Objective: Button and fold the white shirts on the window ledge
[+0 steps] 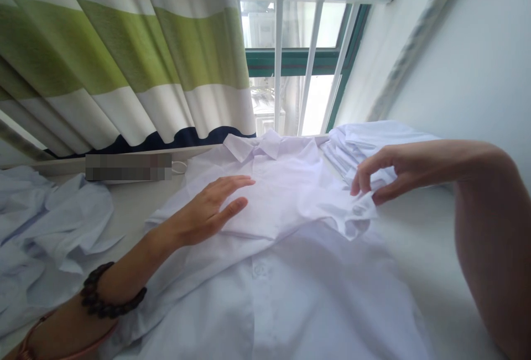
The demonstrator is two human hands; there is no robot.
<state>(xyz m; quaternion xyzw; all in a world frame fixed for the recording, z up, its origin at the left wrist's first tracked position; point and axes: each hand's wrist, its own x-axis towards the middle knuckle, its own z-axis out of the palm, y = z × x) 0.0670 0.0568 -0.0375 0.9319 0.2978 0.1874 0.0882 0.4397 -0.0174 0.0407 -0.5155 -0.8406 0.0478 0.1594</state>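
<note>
A white collared shirt [286,288] is spread out with its collar toward the window and one sleeve laid across its front. My right hand [384,175] pinches the cuff end of that sleeve, lifting it slightly at the shirt's right side. A button or mark shows on the cuff. My left hand [218,202] hovers over or rests lightly on the chest of the shirt, fingers stretched out and thumb apart, holding nothing. Whether its fingertips touch the fabric I cannot tell. A dark beaded bracelet [110,293] is on my left wrist.
Folded white clothes [373,133] are stacked at the back right near the wall. Crumpled white clothes [50,222] lie on the left. Behind are a striped curtain [166,56] and a window with white railing bars [277,67]. A blurred-out item with a white loop sits along the back edge.
</note>
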